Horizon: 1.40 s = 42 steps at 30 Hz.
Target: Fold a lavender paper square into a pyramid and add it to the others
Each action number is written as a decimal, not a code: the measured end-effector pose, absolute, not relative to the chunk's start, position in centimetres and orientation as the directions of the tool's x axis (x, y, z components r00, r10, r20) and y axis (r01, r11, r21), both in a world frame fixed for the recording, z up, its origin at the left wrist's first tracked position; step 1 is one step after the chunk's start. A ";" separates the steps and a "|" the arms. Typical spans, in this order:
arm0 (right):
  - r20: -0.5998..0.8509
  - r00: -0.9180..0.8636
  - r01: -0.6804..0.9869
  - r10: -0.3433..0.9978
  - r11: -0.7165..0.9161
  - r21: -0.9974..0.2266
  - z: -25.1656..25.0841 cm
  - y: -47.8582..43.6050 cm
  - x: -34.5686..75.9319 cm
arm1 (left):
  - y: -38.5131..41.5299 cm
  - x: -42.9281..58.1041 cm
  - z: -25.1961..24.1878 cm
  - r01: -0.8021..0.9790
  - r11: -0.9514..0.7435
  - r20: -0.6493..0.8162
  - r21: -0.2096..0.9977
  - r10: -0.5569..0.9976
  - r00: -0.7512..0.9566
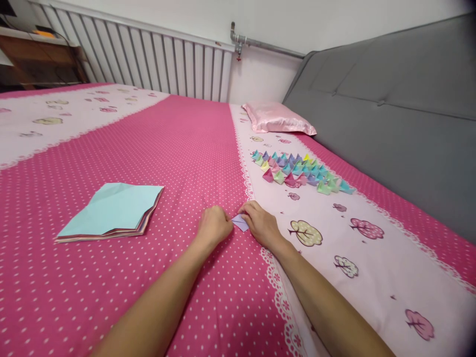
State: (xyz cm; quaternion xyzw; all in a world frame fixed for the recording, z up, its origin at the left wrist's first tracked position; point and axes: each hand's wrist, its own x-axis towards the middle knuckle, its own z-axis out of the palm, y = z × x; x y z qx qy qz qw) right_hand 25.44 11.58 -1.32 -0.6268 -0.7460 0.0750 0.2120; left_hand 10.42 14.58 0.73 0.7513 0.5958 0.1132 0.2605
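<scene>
A small folded piece of purple paper (240, 223) sits low over the bedspread (178, 307), between the two hands, near where the dotted pink cloth meets the pale printed band. One corner points toward the near side; its long axis seems to run left to right, though fingers cover both ends, so its full outline cannot be told. Crease lines show on its upper face.

The left hand (214, 224) has a closed grip, fingers curled under and the thumb side pinching the paper's left end. The right hand (261, 224) also has a closed grip, its fingers and thumb pressed on the right end.

To the left lies a stack of paper sheets (111, 210), light blue on top, with layers of other colours showing along its near and right edges; it is longer from left to right.

To the right and farther off, many folded paper shapes (297, 168) stand close together in rows, peaks up, in blue, purple, pink, green and yellow. The rows slant from far left to near right. Beyond them lies a pink pillow (278, 119), beside a grey headboard (394, 89).
</scene>
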 end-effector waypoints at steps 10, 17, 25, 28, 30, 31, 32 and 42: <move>0.236 -0.144 0.867 0.961 0.237 -0.439 -1.4 11.8 25.8 | 14.4 10.9 0.0 0.367 0.214 -0.325 0.905 0.906 0.273; 0.276 -0.150 0.821 0.950 0.275 -0.501 -1.8 11.9 26.0 | 14.3 11.6 -0.5 0.226 0.274 -0.326 0.935 0.914 0.241; 0.422 -0.071 0.639 0.904 0.366 -0.677 -1.3 11.7 26.3 | 14.7 11.7 -1.8 0.171 0.082 -0.126 0.982 0.956 0.264; 0.390 -0.019 0.514 0.921 0.343 -0.786 -0.9 11.3 26.6 | 14.6 11.7 -1.1 0.113 0.049 -0.081 0.992 0.949 0.304; 0.317 -0.012 0.415 0.948 0.293 -0.861 -0.8 11.0 26.7 | 14.5 11.9 -0.6 0.070 0.035 -0.057 0.997 0.944 0.326; 0.286 -0.008 0.365 0.958 0.269 -0.891 -0.7 10.9 26.8 | 14.5 11.9 -0.3 0.051 0.035 -0.050 0.998 0.939 0.339; 0.267 0.002 0.324 0.964 0.252 -0.912 -0.7 10.8 26.8 | 14.4 12.0 -0.1 0.038 0.041 -0.052 0.998 0.933 0.357; 0.407 0.066 0.470 0.911 0.331 -0.818 0.1 10.3 26.7 | 13.6 11.6 0.5 0.288 -0.232 0.113 0.929 0.920 0.376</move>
